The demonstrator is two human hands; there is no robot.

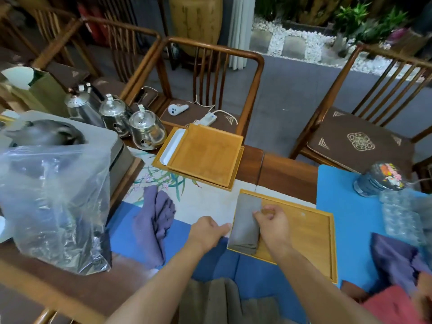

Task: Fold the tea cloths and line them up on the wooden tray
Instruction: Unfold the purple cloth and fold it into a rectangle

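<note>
Wooden tray [311, 239] sits near centre-right on the surface [280, 171]. Folded cloth [245, 220] lies in its left end, right hand [272, 220] on the cloth, left hand [208, 230] just left of the tray edge. Loose cloth [152, 220] further left, plastic bag [53, 202] left of that. Second tray stack [203, 155] behind; three kettles [117, 120] behind-left; chairs [210, 73] beyond the surface.

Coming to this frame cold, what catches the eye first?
Both hands meet at the near wooden tray: the right hand rests on a folded grey tea cloth lying along the tray's left end, and the left hand touches the tray's left edge. A crumpled purple cloth waits to the left, beside a large clear plastic bag.
</note>
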